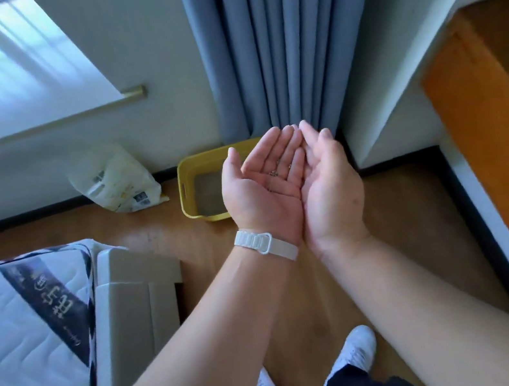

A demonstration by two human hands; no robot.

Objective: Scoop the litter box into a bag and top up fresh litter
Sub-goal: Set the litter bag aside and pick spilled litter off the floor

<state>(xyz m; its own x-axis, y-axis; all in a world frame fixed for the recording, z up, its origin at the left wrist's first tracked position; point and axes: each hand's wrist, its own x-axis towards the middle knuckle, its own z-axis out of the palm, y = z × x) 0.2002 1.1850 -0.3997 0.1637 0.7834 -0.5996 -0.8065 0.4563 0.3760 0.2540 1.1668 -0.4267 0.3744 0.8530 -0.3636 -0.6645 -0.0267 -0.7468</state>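
Left hand [262,188], right hand [330,186] cupped together — few litter grains [276,171] inside.

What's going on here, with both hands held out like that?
A person stands with the left hand and right hand held out side by side, palms up and cupped. A few small dark grains lie on the left hand's fingers. On the floor beyond the hands, a yellow litter box with grey litter in it sits by the curtain. A white bag stands to its left.
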